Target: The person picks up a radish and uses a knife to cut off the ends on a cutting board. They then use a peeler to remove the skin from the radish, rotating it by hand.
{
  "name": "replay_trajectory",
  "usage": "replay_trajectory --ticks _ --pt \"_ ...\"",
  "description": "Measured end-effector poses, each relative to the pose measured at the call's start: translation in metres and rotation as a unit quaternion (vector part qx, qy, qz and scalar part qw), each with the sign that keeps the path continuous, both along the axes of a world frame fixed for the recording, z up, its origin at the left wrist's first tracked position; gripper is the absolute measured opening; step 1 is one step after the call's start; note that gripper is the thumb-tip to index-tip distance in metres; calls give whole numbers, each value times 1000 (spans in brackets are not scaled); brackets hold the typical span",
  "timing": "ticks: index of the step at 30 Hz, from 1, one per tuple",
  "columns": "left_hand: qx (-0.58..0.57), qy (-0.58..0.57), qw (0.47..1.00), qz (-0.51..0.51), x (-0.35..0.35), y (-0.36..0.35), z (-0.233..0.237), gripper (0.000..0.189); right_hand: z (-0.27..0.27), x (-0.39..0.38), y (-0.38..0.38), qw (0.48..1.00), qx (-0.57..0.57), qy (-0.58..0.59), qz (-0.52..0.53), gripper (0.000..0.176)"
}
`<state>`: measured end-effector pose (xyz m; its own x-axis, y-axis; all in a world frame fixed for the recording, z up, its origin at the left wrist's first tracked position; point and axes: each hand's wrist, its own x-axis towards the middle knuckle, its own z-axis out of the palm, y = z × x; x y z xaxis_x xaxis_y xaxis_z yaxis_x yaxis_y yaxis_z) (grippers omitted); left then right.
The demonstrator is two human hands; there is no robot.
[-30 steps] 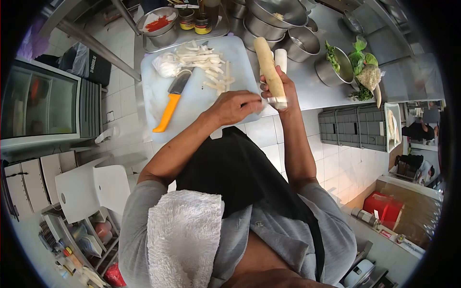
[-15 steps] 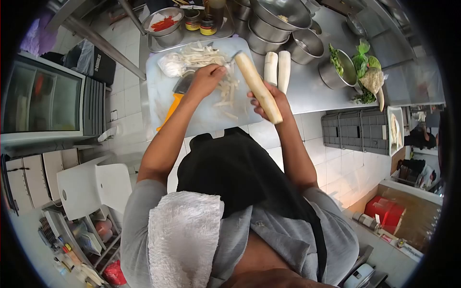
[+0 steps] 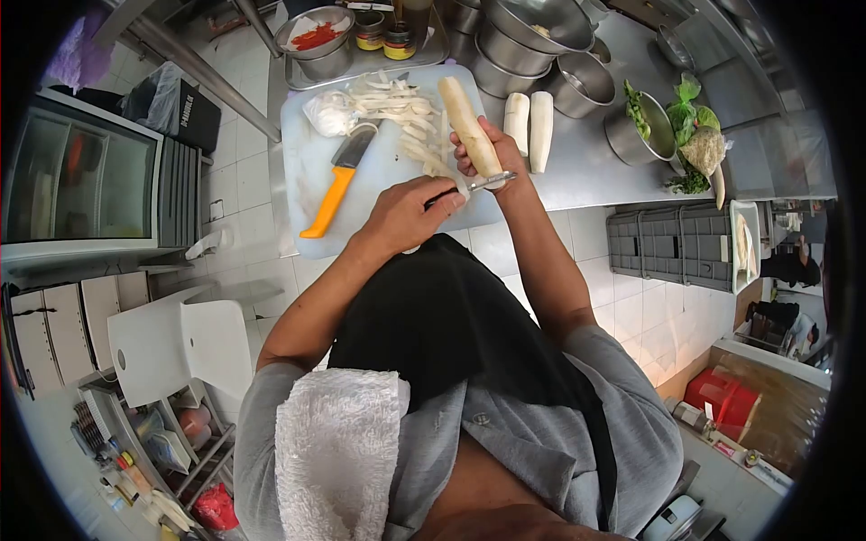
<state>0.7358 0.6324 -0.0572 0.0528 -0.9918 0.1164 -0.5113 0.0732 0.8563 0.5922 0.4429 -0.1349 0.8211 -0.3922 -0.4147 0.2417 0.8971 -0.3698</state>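
My right hand (image 3: pixel 483 151) is wrapped round a long daikon radish (image 3: pixel 467 117), which tilts with its far end over the cutting board (image 3: pixel 388 194). My left hand (image 3: pixel 417 209) grips a peeler (image 3: pixel 492 180); its metal head lies at the radish's near end, close to my right wrist. Pale peelings (image 3: pixel 397 101) are heaped and scattered on the board. A knife with an orange handle (image 3: pixel 332 203) lies to the left of them, beside a white bundle (image 3: pixel 327 114) that looks like a plastic bag. Two paler radishes (image 3: pixel 539 133) lie on the steel counter to the right.
Stacked steel bowls (image 3: pixel 519 68) and a steel pot (image 3: pixel 585 86) stand at the back. Another pot (image 3: pixel 639 135) holds greens, with bagged vegetables (image 3: pixel 690 122) nearby. At the back left, a bowl of red pieces (image 3: pixel 316 36) stands by jars (image 3: pixel 399 42). A grey crate (image 3: pixel 672 245) sits below the counter.
My left hand has come back toward me from over the peelings, bringing the peeler to the radish's near end. The knife is now uncovered. The radish has shifted slightly and stands steeper.
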Motion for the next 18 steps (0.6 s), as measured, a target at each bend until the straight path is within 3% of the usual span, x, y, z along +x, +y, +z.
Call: replay_trajectory --ticks 4,7,10,11,13,16,18 --pt "-13 -16 1000 -5 -2 0 -5 29 11 1 7 1000 -25 -1 -9 47" --pt "-80 -45 996 -19 0 -5 -8 29 25 1 21 994 -78 32 -73 49" --pt "-1 -13 1000 -25 15 -36 -22 26 35 -8 30 989 -112 51 -84 44" --pt "5 49 999 -18 19 -51 -22 28 31 -14 26 992 -84 27 -94 44" --pt "8 45 999 0 12 -84 -41 30 17 -36 17 993 -27 -19 -113 44" --pt "27 17 998 45 34 -119 -67 32 35 -53 35 989 -66 75 -105 43" --pt "41 2 997 58 30 -128 -67 33 32 -59 46 992 -68 58 -90 42"
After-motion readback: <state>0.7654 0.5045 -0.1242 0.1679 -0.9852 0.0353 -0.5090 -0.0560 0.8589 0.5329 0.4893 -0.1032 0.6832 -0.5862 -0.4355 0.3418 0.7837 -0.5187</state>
